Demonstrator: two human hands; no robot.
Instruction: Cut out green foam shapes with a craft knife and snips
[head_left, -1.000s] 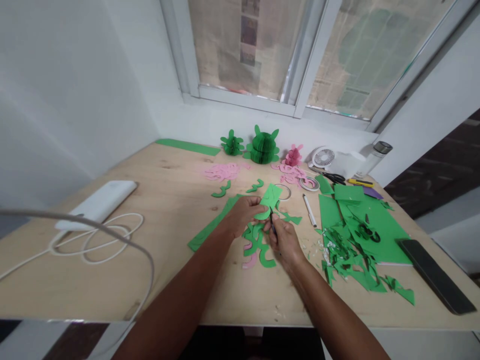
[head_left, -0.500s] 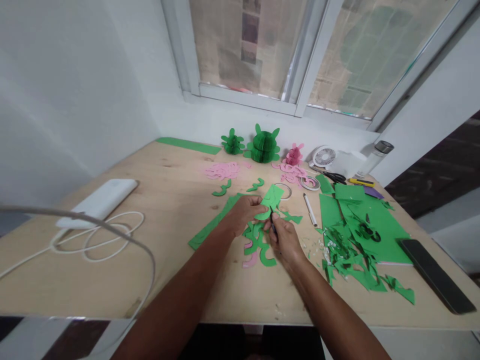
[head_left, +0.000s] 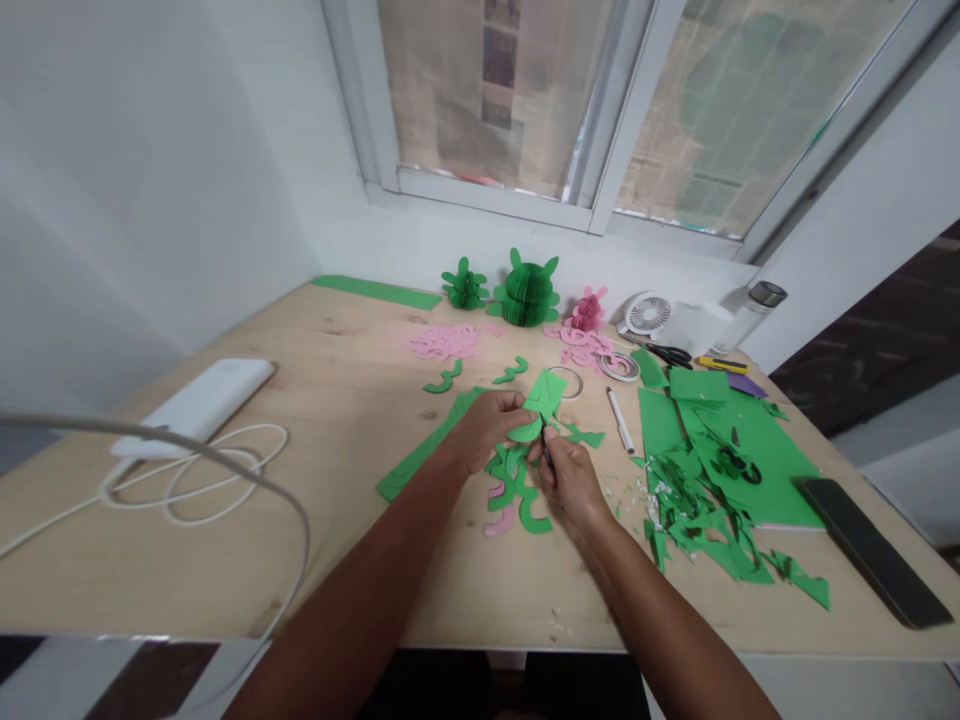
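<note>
My left hand (head_left: 496,422) pinches a piece of green paper (head_left: 547,390) with drawn lines and a partly cut curve. My right hand (head_left: 568,475) is closed around dark-handled scissors (head_left: 546,447), mostly hidden by the fingers, with the blades at the paper's lower edge. Below the hands lie curved green paper cutouts (head_left: 534,512) and a pink curved cutout (head_left: 500,522). A green paper strip (head_left: 405,480) with drawn lines lies under my left forearm.
Green paper scraps (head_left: 705,520) and green sheets (head_left: 780,450) cover the right side, beside a phone (head_left: 874,550) and a white pen (head_left: 620,420). Folded paper figures (head_left: 527,293) and a small fan (head_left: 647,313) stand at the back. A power bank (head_left: 199,405) with cable lies left.
Both hands stay nearly in place. The green paper and the scissors at its edge have shifted only very slightly.
</note>
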